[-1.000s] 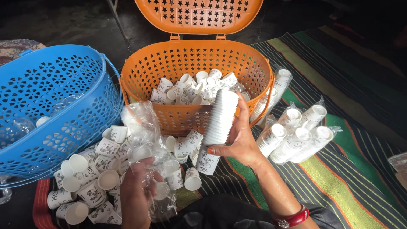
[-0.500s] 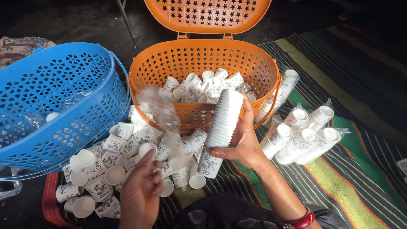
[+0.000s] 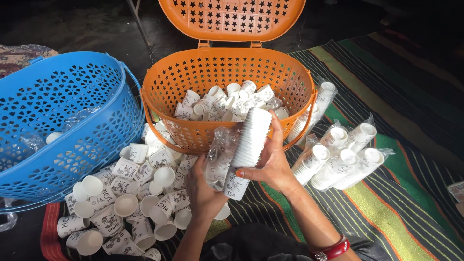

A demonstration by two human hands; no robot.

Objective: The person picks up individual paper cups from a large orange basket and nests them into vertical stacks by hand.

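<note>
Since the earlier frame the left hand (image 3: 205,191) has risen to the clear wrapper (image 3: 218,157), apparently pinching it. The right hand (image 3: 270,162), wrist bent inward, is clamped around a tilted stack of paper cups (image 3: 249,145) before the orange basket (image 3: 193,135).

Right hand (image 3: 270,164): grips a tilted stack of white paper cups (image 3: 250,140), thumb across its lower end. Left hand (image 3: 203,191): pinches the clear plastic sleeve (image 3: 218,154) just beside the stack. Orange basket (image 3: 193,137): lid up, loose cups inside. Blue basket (image 3: 72,145): left of it. Loose cups (image 3: 130,193): heaped on the striped mat (image 3: 396,203). Wrapped cup stacks (image 3: 338,157): lying right of the orange basket.
</note>
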